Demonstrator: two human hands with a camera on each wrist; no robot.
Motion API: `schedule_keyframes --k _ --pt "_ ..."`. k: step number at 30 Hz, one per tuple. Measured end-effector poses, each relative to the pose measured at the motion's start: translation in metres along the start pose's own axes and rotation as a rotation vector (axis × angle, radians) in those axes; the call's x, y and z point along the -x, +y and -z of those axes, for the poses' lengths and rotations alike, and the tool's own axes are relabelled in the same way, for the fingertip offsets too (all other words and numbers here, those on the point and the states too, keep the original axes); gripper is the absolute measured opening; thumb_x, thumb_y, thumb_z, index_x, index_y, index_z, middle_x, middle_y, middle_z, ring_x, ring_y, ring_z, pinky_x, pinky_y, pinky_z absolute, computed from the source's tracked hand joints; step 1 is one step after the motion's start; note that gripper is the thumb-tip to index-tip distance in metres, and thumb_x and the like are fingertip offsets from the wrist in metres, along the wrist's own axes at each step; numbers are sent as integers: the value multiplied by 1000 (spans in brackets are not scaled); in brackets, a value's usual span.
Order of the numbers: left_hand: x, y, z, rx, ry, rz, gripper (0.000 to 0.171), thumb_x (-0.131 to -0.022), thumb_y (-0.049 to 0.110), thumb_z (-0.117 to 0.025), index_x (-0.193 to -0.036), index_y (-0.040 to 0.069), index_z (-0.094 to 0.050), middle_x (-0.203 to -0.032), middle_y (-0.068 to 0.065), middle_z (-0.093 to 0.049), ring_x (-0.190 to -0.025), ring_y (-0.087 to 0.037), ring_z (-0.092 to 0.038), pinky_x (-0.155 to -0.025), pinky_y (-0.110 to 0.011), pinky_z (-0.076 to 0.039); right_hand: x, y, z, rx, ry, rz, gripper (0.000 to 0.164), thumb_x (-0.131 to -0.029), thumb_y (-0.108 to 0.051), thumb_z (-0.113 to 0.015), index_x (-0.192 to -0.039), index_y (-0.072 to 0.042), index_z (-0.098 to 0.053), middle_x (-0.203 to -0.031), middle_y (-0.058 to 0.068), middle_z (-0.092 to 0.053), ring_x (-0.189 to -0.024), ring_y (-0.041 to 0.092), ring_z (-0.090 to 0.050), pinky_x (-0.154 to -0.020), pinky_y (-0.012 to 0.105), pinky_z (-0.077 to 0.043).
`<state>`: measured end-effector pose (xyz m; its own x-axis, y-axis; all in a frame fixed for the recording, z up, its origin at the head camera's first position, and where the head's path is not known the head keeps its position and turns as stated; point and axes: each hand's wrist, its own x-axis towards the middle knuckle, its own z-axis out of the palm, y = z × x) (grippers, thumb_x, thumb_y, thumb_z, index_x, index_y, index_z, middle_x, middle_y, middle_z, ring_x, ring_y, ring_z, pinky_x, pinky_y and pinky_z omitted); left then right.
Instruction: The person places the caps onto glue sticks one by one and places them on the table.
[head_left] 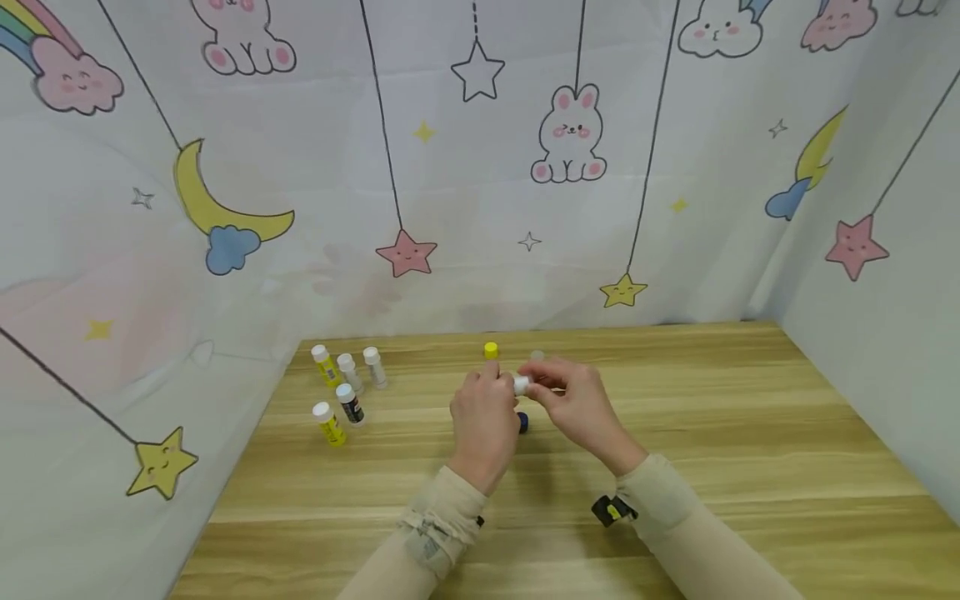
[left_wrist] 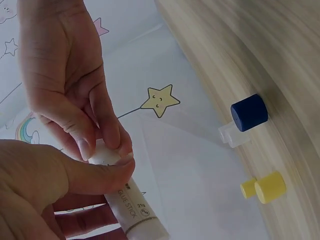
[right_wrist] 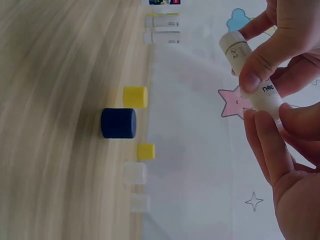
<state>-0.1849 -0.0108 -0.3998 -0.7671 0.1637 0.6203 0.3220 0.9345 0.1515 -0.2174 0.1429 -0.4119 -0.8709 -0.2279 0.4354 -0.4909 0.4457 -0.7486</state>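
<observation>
My left hand grips a white glue stick around its body, the thumb lying along it in both wrist views. With thumb and fingertips my right hand pinches the white top end of the same stick. Held tilted above the table, the stick has its printed label partly covered by fingers. Below the hands a dark blue cap stands on the tabletop. Near it are two yellow caps and two whitish translucent caps.
Several white-topped glue sticks stand in a group at the table's left, among them a yellow one and a black one. Behind the wood-grain table hangs a white curtain printed with stars, clouds and rabbits.
</observation>
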Motion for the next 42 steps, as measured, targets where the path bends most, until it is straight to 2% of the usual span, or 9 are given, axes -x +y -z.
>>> schedule_keyframes --k 7,10,16,24,32,42 --pt "6 -5 -5 73 -34 29 22 -79 18 -88 -96 9 -77 -87 -4 -61 -68 -20 -60 -49 -34 -53 2 2 3 -12 -18 -33 20 -94 -14 -74 -113 -11 -76 -113 -6 -69 -93 10 -70 -75 28 -59" --pt "7 -8 -7 108 -31 25 24 -81 18 -87 -100 10 -76 -88 -4 -61 -67 -19 -59 -50 -33 -52 2 2 4 -16 -19 -37 19 -93 -16 -74 -112 -14 -77 -116 -6 -69 -94 10 -70 -74 28 -59" --pt "7 -10 -6 137 -24 38 32 -80 18 -88 -108 10 -75 -92 -5 -65 -68 -19 -62 -53 -34 -54 2 4 11 -24 -9 -41 19 -92 -15 -76 -111 -21 -76 -114 -5 -71 -92 10 -71 -74 27 -59" --pt "7 -9 -2 151 -23 46 30 -82 21 -86 -107 10 -75 -93 -5 -65 -66 -19 -61 -51 -34 -53 2 9 20 -1 -9 -59 21 -92 -15 -76 -113 -19 -76 -114 -4 -70 -92 11 -70 -74 27 -59" --pt "6 -13 -4 150 36 109 30 -81 22 -87 -107 14 -77 -97 -3 -68 -70 -19 -64 -51 -35 -51 4 15 31 27 -18 -35 22 -92 -12 -76 -112 -20 -76 -111 -4 -71 -90 13 -71 -73 27 -59" --pt "8 -26 -7 157 118 120 29 -79 22 -89 -105 14 -77 -99 -3 -68 -70 -19 -64 -50 -34 -51 11 26 40 62 -4 -40 21 -90 -9 -77 -109 -19 -77 -106 -3 -72 -86 13 -71 -68 27 -59"
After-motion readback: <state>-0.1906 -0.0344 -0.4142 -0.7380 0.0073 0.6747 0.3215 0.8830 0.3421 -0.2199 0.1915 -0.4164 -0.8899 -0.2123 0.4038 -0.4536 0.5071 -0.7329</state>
